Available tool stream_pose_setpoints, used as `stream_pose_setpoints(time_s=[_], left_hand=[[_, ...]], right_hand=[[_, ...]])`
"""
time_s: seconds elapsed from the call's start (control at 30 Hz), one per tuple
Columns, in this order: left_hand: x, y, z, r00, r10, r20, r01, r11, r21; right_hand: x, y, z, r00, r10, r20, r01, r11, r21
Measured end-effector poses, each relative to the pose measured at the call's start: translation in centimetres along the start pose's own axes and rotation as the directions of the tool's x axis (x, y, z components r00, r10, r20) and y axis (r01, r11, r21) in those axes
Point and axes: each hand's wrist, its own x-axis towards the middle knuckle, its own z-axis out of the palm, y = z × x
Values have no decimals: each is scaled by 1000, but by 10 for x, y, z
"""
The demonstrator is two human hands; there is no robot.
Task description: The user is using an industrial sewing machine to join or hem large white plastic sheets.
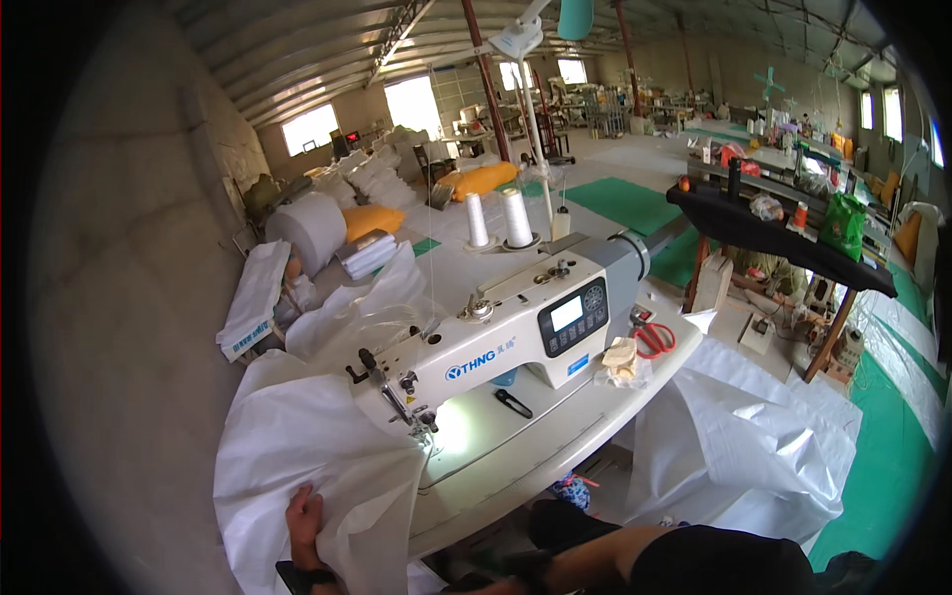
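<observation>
A large sheet of white plastic-like fabric (297,426) drapes over the left end of the sewing table. My left hand (304,514) is on it, fingers curled against a fold; a dark band circles the wrist. The white sewing machine (466,352) stands to the right of that hand, its lamp lighting the needle area, where the fabric's edge lies beside the presser foot (426,421). My right forearm (595,560) reaches leftward below the table's front edge. My right hand (476,580) is mostly lost in shadow at the lower edge, its fingers hidden.
Black thread snips (514,404) lie on the machine bed. Red-handled scissors (654,339) and a beige bundle (622,359) sit at the table's right end. Two white thread cones (516,220) stand behind the machine. More white sheeting (744,436) hangs at the right.
</observation>
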Motion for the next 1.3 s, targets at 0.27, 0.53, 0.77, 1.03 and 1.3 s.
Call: stream_pose_setpoints(time_s=[0.27, 0.53, 0.77, 1.03, 1.3], left_hand=[[-98, 120, 5, 956, 258, -139, 22, 409, 912], [-174, 108, 25, 996, -5, -91, 70, 688, 723], [-146, 79, 18, 996, 77, 34, -80, 739, 669], [-109, 72, 12, 999, -27, 41, -5, 766, 643], [-105, 73, 23, 999, 33, 1, -23, 695, 719]], right_hand=[[-55, -16, 52, 992, -81, 97, 57, 971, 234], [-75, -23, 100, 951, -195, 240, 101, 929, 355], [-116, -6, 77, 964, -94, 250, -16, 914, 405], [-132, 3, 54, 970, -43, 240, -65, 903, 425], [-144, 7, 50, 958, -52, 283, -84, 889, 450]])
